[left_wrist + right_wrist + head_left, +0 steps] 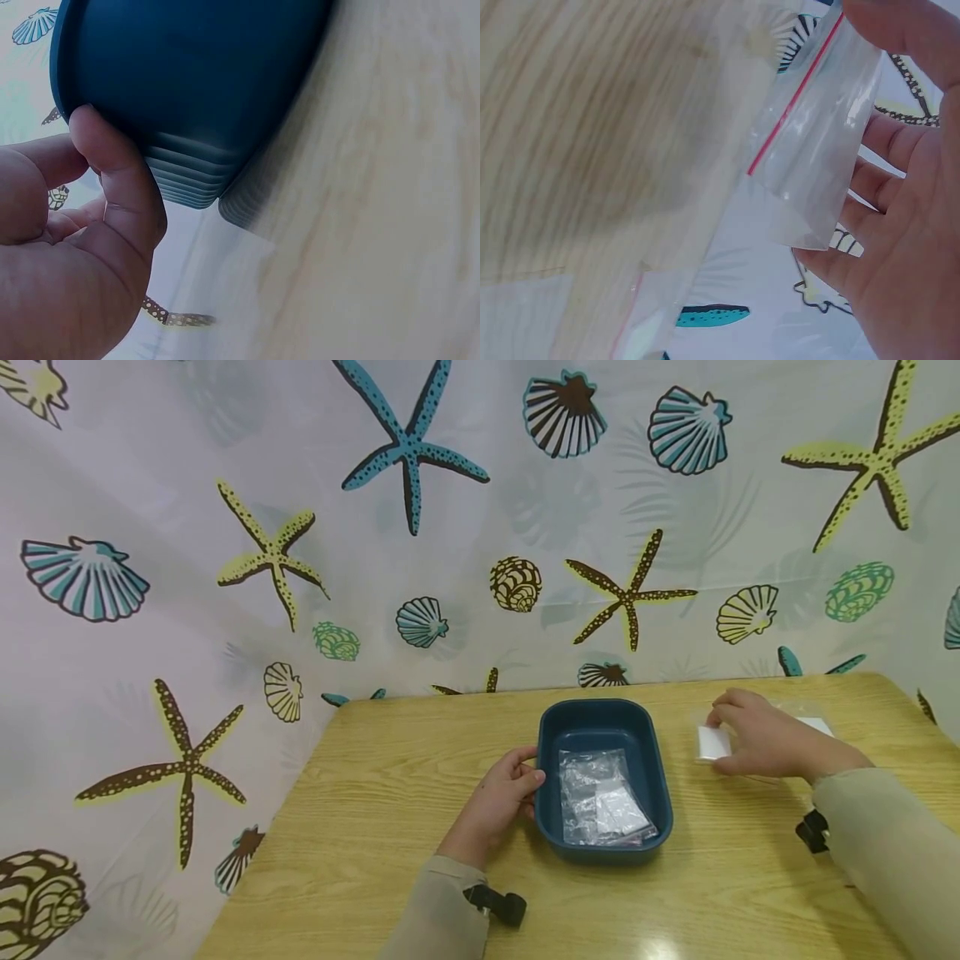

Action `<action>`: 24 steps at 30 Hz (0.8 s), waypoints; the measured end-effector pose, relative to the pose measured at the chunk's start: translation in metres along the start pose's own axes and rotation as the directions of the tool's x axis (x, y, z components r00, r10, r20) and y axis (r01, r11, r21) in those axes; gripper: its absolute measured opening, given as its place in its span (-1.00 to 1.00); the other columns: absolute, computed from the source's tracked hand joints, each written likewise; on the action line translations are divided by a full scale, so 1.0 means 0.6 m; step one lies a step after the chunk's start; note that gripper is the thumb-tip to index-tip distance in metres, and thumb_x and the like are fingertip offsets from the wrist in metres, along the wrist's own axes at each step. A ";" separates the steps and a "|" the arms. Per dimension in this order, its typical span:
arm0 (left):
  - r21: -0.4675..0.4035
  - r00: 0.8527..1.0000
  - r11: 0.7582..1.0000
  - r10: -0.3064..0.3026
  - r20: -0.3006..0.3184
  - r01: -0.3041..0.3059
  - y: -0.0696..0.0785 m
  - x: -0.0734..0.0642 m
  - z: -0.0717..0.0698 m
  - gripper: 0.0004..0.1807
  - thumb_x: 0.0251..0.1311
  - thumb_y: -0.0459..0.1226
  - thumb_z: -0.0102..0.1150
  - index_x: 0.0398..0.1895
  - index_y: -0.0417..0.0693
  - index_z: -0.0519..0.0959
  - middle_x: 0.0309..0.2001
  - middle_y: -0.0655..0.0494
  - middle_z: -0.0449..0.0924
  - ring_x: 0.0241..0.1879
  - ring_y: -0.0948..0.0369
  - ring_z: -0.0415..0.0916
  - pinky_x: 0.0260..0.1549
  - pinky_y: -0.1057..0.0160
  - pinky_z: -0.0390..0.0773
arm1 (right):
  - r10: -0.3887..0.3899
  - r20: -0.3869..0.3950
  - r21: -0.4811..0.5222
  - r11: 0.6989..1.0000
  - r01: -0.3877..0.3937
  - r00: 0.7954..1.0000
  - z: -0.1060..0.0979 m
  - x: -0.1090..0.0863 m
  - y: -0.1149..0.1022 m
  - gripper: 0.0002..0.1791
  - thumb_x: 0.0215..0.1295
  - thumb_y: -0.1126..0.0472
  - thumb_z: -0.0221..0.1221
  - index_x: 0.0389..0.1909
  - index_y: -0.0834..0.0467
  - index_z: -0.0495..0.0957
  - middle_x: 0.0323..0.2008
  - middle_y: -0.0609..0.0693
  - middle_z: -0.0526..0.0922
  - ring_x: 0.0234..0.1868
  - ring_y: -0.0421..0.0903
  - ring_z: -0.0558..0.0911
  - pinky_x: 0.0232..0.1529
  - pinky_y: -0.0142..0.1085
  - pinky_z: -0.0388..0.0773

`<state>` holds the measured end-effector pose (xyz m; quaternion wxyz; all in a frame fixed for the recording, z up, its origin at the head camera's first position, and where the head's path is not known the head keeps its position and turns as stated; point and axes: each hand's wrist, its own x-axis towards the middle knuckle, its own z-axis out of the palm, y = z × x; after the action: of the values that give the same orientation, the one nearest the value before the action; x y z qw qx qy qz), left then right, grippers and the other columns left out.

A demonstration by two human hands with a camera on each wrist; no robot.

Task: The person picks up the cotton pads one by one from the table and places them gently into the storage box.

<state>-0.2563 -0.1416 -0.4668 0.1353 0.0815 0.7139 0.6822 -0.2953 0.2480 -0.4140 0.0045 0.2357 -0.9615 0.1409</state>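
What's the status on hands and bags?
Left hand holds bin. Right hand holds clear bag. Another bag inside bin. No obstruction visible.

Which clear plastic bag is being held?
The bag pinched by the right hand, right of the blue tub; other bags lie in the tub or on the table.

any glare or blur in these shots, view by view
Head view: fairly clear, with a bright glare spot on the table at the bottom edge; left wrist view: the table grain looks smeared, and the outer side of the bin is dark; right wrist view: hazy, with pale highlights on the bag.
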 end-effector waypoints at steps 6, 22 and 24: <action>-0.012 1.000 1.000 0.003 0.003 -0.003 -0.004 0.002 -0.001 -0.50 0.52 -0.31 0.03 0.47 -0.14 0.30 -0.09 -0.22 0.51 -0.38 0.11 0.54 -0.46 0.28 0.57 | -0.051 -0.036 -0.006 0.999 0.051 0.998 -0.017 -0.003 -0.027 -0.43 0.00 0.00 0.52 -0.01 0.18 0.60 0.18 0.23 0.45 0.16 0.22 0.45 0.13 0.16 0.46; -0.009 1.000 1.000 -0.002 0.000 0.002 -0.004 0.002 0.000 -0.50 0.53 -0.30 0.02 0.47 -0.13 0.30 -0.06 -0.23 0.51 -0.35 0.12 0.54 -0.44 0.28 0.57 | -0.181 -0.056 -0.014 0.983 0.181 0.982 -0.038 0.006 -0.124 -0.40 -0.02 -0.03 0.50 0.02 0.13 0.58 0.30 0.18 0.39 0.44 0.27 0.22 0.34 0.17 0.26; -0.007 1.000 1.000 -0.002 0.000 0.002 -0.005 0.003 -0.001 -0.50 0.53 -0.30 0.02 0.47 -0.12 0.30 -0.05 -0.24 0.51 -0.34 0.11 0.55 -0.43 0.28 0.57 | -0.207 -0.055 -0.017 0.978 0.207 0.977 -0.038 0.009 -0.138 -0.40 -0.02 -0.04 0.51 0.02 0.13 0.58 0.31 0.18 0.39 0.44 0.26 0.21 0.34 0.16 0.27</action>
<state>-0.2578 -0.1419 -0.4696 0.1362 0.0805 0.7117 0.6844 -0.2640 0.1813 -0.3696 0.0476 0.3304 -0.9321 0.1408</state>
